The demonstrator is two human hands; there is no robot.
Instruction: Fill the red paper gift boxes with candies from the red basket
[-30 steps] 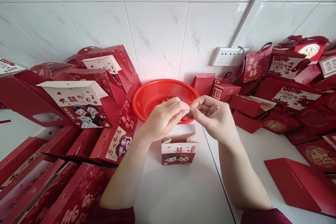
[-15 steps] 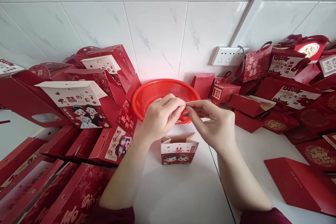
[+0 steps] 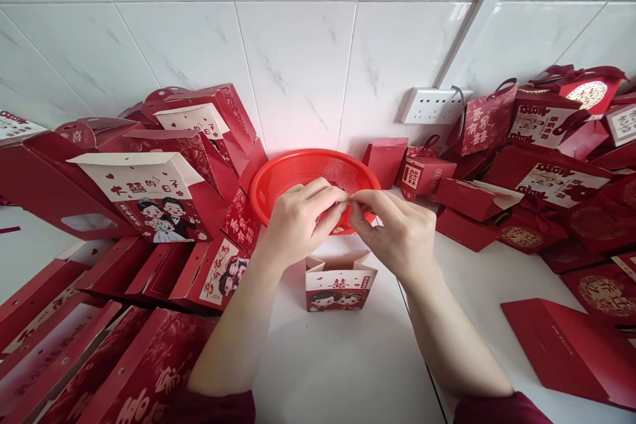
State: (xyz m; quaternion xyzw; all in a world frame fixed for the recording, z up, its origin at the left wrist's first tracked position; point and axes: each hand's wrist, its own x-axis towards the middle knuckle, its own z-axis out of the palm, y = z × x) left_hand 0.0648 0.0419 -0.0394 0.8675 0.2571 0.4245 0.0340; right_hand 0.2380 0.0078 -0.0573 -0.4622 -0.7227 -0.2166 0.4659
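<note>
Both hands meet at the fingertips above the near side of a red mesh basket [image 3: 256, 202]. My left hand [image 3: 304, 220] is closed in a pinch, on something too small to make out. My right hand [image 3: 395, 228] is pinched too, its fingertips against those of the left, and what it grips is hidden. Below and nearer stands a small red and white box [image 3: 340, 291] with two cartoon faces on its front and its top open. Neither hand touches it.
Red gift bags [image 3: 149, 202] and boxes crowd the left side. More red boxes [image 3: 551, 182] are piled at the right, with a folded red box [image 3: 566, 348] lying nearer. A white power strip [image 3: 434, 106] is by the tiled wall.
My right hand has turned and shifted slightly left, its fingers now more curled down toward the left fingertips. My left hand has hardly moved.
</note>
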